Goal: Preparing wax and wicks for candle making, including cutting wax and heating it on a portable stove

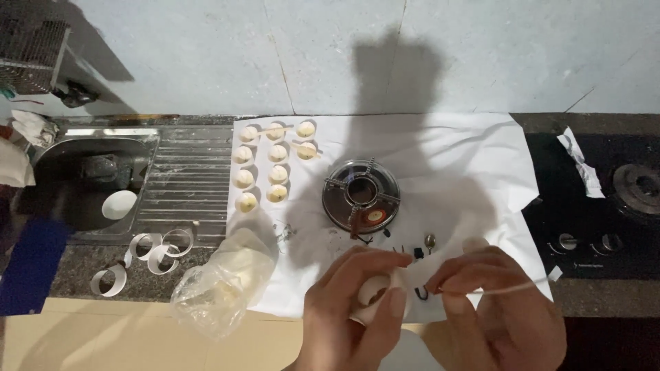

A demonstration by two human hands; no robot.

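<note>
— From the head camera, how do the hands sit?

— Both are low in the frame, palms turned inward. The left hand (354, 309) curls round a small white cup (375, 292), thumb over its front and fingers closed on it. The right hand (495, 302) pinches a thin pale string (509, 288) between thumb and forefinger; the string runs out to the right.

— And around them?

— They hover over the near edge of a white paper sheet (454, 158). On the sheet stands a small round burner (361, 194), and farther left eleven filled cups (277, 173) in rows. A crumpled plastic bag (216, 285) lies left of the hands, paper rings (158, 251) beside it, near the steel sink (89, 178).
</note>
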